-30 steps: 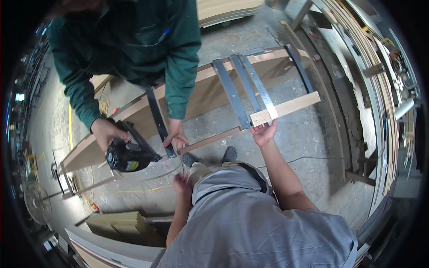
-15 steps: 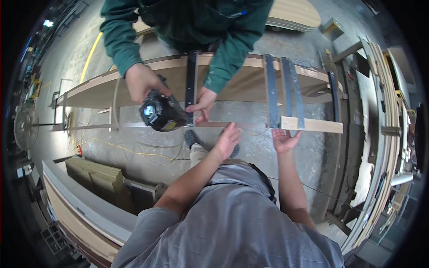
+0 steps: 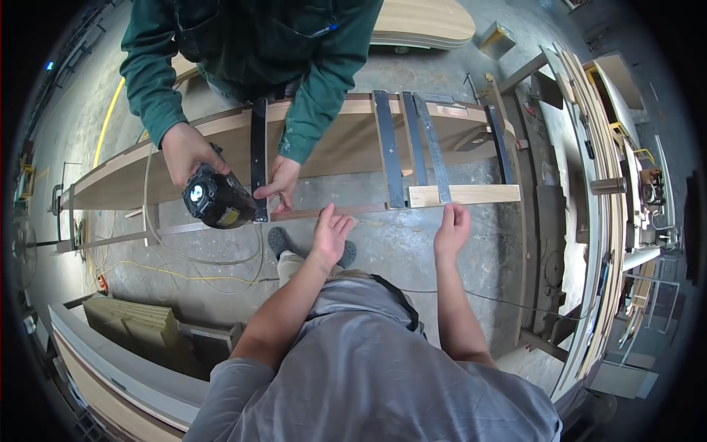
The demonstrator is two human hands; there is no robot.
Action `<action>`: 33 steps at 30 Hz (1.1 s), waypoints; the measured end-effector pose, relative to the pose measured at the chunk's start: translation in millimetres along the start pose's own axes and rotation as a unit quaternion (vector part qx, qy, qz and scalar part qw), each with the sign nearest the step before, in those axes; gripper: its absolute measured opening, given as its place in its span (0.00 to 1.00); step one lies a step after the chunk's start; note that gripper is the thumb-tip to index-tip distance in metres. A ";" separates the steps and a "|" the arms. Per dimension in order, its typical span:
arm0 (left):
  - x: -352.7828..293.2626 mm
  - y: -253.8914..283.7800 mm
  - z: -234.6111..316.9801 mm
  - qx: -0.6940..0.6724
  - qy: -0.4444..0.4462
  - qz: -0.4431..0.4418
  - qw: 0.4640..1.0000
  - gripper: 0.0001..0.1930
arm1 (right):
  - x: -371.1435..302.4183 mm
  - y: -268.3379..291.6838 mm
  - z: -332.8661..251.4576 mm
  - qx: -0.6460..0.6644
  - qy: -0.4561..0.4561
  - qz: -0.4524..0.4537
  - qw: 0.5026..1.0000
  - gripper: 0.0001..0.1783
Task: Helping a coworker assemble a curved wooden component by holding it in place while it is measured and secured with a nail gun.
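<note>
Steadying the thin wooden strip (image 3: 324, 213), left hand (image 3: 331, 234) spread flat, right hand (image 3: 451, 230) open under the pale batten (image 3: 464, 194)

Head view, looking down: the left hand (image 3: 331, 233) lies open with fingertips on a thin wood strip (image 3: 331, 212), the right hand (image 3: 451, 230) open just below a pale board (image 3: 471, 194). Opposite, a person in a green sleeve (image 3: 324, 88) holds a black power tool (image 3: 217, 199) against a dark metal bar (image 3: 258, 158) crossing the long wooden panel (image 3: 346, 144).

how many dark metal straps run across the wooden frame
4 visible: one beside the co-worker's tool, two close together mid-frame, one near the right end. Others may be hidden.
</note>
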State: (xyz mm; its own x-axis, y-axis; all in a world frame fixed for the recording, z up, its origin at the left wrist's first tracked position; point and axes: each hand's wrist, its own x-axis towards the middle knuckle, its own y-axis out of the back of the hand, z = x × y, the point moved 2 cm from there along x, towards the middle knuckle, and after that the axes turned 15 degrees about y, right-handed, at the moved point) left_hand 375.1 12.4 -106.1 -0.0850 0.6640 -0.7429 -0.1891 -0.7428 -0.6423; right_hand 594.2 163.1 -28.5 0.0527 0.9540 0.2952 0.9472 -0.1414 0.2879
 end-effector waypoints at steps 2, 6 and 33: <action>-3.9 0.1 1.3 -0.006 -0.003 0.011 1.000 0.35 | 37.4 -15.6 -49.0 -0.098 0.180 -0.074 0.976 0.11; 0.5 -5.2 1.1 0.020 0.012 0.002 1.000 0.39 | 104.8 -55.9 -33.0 -0.264 0.287 -0.123 0.913 0.19; -141.3 -107.8 47.5 0.871 -0.375 0.028 0.316 0.34 | 102.2 -58.7 -157.6 -0.137 0.608 -0.483 0.615 0.18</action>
State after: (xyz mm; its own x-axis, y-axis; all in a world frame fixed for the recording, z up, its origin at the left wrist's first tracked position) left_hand 361.0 2.7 77.1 -0.2205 0.9728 -0.0703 -0.3621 -0.0147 0.9320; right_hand 494.1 227.2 128.4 -0.9262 -0.2524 0.2801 0.2522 0.1375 0.9578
